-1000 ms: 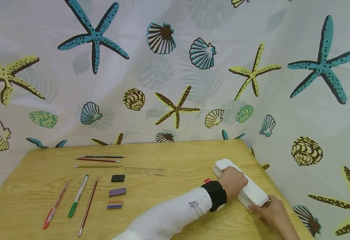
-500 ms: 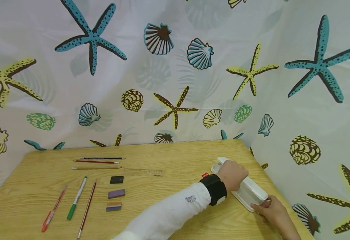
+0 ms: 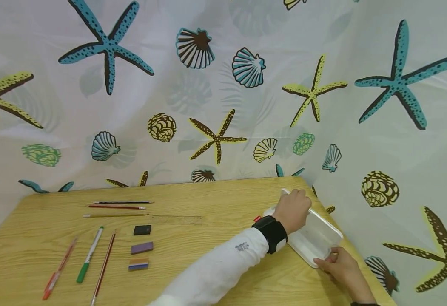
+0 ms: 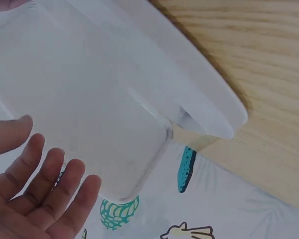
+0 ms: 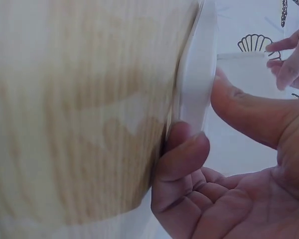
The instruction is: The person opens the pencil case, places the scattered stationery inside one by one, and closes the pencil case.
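Observation:
A white pencil case [image 3: 309, 250] lies at the table's right side, its lid [image 3: 324, 223] swung up along the far long side. My left hand [image 3: 294, 210] is at the upper edge of the lid. In the left wrist view the left fingers [image 4: 65, 189] are loosely bent beside the lid [image 4: 89, 99], thumb and fingers apart. My right hand [image 3: 340, 265] holds the near end of the case; in the right wrist view its thumb [image 5: 244, 109] and bent fingers pinch the white wall [image 5: 197, 79]. The inside of the case shows no contents.
On the table's left lie several pencils [image 3: 116, 215], a green marker [image 3: 89, 255], a red pen [image 3: 59, 268], a clear ruler [image 3: 176, 219], a black block [image 3: 142, 230], a purple block [image 3: 142, 247] and a striped eraser [image 3: 138, 264]. A patterned cloth [image 3: 215, 93] hangs behind.
The lid has gone from closed to swung up, away from the left arm. My left hand has moved up with it, while my right hand stays at the near end.

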Action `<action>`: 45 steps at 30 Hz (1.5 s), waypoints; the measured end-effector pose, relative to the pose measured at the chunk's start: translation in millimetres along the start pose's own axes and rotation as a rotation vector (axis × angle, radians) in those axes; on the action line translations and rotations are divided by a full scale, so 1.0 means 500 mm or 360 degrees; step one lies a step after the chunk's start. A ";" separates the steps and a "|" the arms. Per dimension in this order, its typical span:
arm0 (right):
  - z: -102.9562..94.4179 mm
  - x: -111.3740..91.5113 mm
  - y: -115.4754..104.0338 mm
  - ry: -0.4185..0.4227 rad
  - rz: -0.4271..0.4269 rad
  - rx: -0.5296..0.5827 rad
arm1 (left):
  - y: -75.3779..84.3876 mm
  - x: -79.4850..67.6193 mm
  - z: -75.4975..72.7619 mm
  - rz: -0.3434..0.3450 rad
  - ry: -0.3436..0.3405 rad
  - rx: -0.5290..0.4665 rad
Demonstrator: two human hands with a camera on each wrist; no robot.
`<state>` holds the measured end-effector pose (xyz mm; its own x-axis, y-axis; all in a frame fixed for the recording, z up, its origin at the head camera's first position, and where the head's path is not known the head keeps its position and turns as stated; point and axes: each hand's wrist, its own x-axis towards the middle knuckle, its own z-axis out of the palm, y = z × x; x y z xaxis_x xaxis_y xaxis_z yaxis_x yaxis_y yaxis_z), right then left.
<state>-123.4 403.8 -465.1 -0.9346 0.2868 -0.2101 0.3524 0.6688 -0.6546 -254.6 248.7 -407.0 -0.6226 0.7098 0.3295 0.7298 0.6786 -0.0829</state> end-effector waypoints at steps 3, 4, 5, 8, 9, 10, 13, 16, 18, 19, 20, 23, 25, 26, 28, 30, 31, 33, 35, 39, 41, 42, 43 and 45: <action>0.002 -0.001 -0.003 0.0007 -0.0011 -0.0014 | 0.003 0.004 0.009 0.0008 0.0011 -0.0046; 0.002 -0.001 -0.004 0.0009 -0.0020 -0.0020 | 0.004 0.005 0.013 0.0020 0.0003 -0.0059; 0.001 -0.001 -0.004 0.0009 -0.0027 -0.0025 | 0.005 0.005 0.017 0.0031 -0.0014 -0.0075; 0.000 -0.001 -0.006 0.0023 -0.0046 -0.0047 | 0.008 0.003 0.033 0.0059 -0.0106 -0.0118; 0.000 0.000 -0.007 0.0027 -0.0049 -0.0050 | 0.008 0.002 0.040 0.0065 -0.0144 -0.0127; 0.000 0.000 -0.008 0.0029 -0.0044 -0.0050 | 0.008 0.000 0.046 0.0066 -0.0184 -0.0138; 0.002 -0.001 -0.007 0.0032 -0.0042 -0.0031 | 0.004 -0.007 0.066 0.0059 -0.0315 -0.0171; 0.003 -0.002 -0.005 0.0025 -0.0037 -0.0005 | 0.000 -0.015 0.081 0.0046 -0.0420 -0.0190; 0.004 -0.003 -0.006 0.0024 -0.0031 0.0005 | -0.002 -0.022 0.084 0.0036 -0.0479 -0.0201; 0.004 -0.003 -0.006 0.0022 -0.0025 0.0010 | -0.003 -0.024 0.084 0.0034 -0.0505 -0.0197; 0.004 -0.003 -0.008 0.0022 -0.0025 0.0011 | -0.004 -0.028 0.082 0.0032 -0.0532 -0.0195; 0.003 -0.002 -0.010 0.0019 -0.0025 0.0019 | -0.006 -0.034 0.081 0.0031 -0.0591 -0.0173; 0.002 -0.002 -0.011 0.0019 -0.0031 0.0025 | -0.006 -0.037 0.079 0.0037 -0.0615 -0.0164; 0.002 -0.001 -0.010 0.0021 -0.0036 0.0020 | -0.005 -0.035 0.085 0.0036 -0.0625 -0.0169; 0.003 0.001 -0.007 0.0022 -0.0033 0.0015 | -0.005 -0.034 0.087 0.0031 -0.0623 -0.0192; 0.003 0.002 -0.003 0.0026 -0.0031 0.0003 | -0.006 -0.032 0.087 0.0036 -0.0599 -0.0233; 0.003 0.003 -0.003 0.0023 -0.0032 -0.0001 | -0.009 -0.029 0.088 0.0041 -0.0560 -0.0252; 0.003 0.003 -0.002 0.0019 -0.0037 -0.0009 | -0.018 -0.024 0.089 0.0043 -0.0441 -0.0287; 0.003 0.002 -0.002 0.0017 -0.0034 0.0000 | -0.031 -0.016 0.094 0.0007 -0.0308 -0.0284; 0.004 0.000 -0.003 0.0005 -0.0010 0.0075 | -0.063 -0.010 0.103 -0.0244 -0.0156 -0.0279; 0.004 0.000 -0.005 -0.0008 0.0023 0.0150 | -0.078 -0.010 0.111 -0.0403 -0.0135 -0.0310; 0.004 0.000 -0.005 -0.0016 0.0047 0.0199 | -0.084 -0.011 0.113 -0.0468 -0.0142 -0.0337; 0.004 0.000 -0.006 -0.0019 0.0073 0.0255 | -0.091 -0.012 0.116 -0.0527 -0.0147 -0.0366; 0.003 -0.001 -0.007 -0.0017 0.0120 0.0352 | -0.101 -0.013 0.121 -0.0625 -0.0154 -0.0436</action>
<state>-124.3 400.6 -463.8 -0.9070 0.3223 -0.2711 0.4032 0.4788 -0.7798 -304.6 221.0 -461.9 -0.8795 0.4334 0.1965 0.4742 0.8330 0.2850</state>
